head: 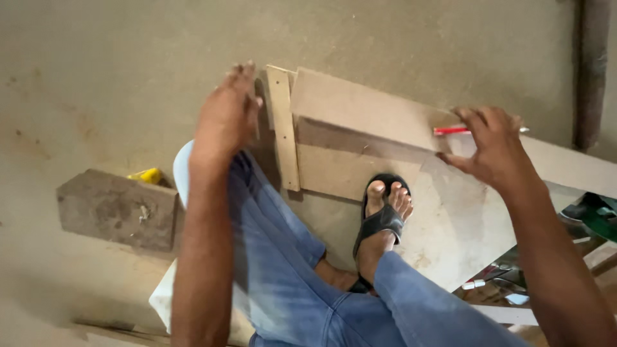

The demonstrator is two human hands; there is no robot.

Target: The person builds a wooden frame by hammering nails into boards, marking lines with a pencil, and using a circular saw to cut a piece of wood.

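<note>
My left hand rests on the left end of a stack of brown boards, beside a narrow pale wooden strip that stands upright against them. A long brown board lies slanted across the top of the stack. My right hand holds a red pencil against that board's right part. My foot in a black sandal presses on a lower board on the floor. Blue jeans cover my legs.
A grey concrete block sits on the floor at left with a yellow object behind it. A white stool edge shows under my left arm. Tools and wood scraps lie at lower right. A dark post stands at upper right.
</note>
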